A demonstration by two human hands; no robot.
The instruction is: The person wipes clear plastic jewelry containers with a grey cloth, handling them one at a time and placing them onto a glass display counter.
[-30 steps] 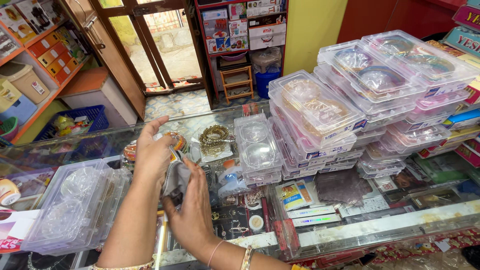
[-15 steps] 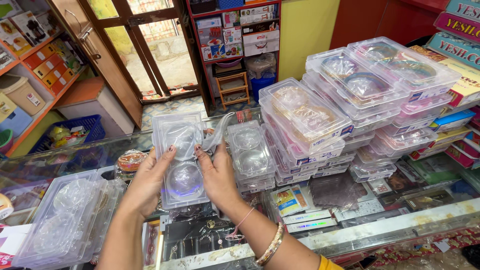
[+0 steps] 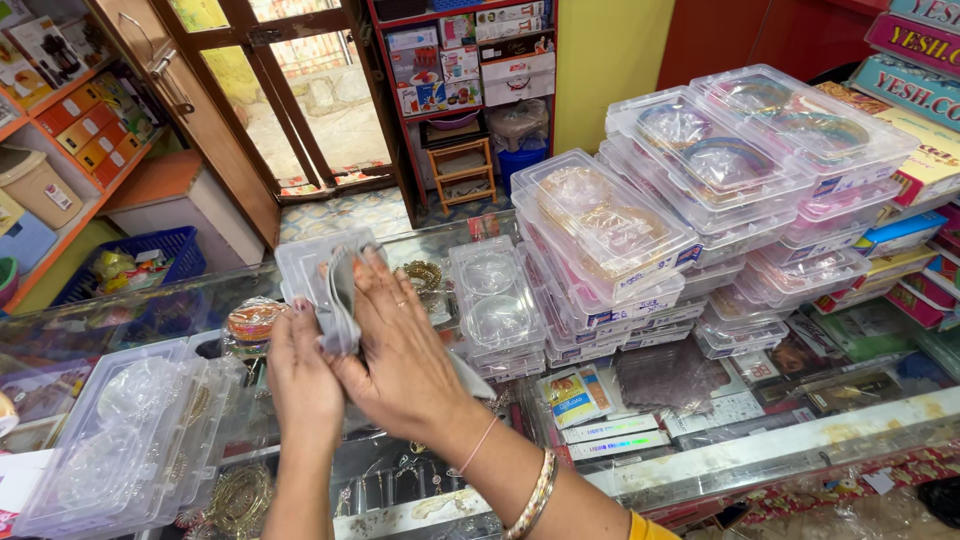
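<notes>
Both hands (image 3: pixel 355 365) now grip the clear plastic box (image 3: pixel 322 285) tilted on edge, earlier held flat.

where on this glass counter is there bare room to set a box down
Free: the counter front edge below the card packets, and a strip beside the open box. Crowded: the box stacks on the right and around both hands.

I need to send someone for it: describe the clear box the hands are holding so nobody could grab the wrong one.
On the glass counter, left of the tall stacks of clear boxes, find the two hands. The clear plastic box is held up between the left hand and right hand. Unlike its neighbours, it is lifted, with a grey cloth pressed against it.
</notes>
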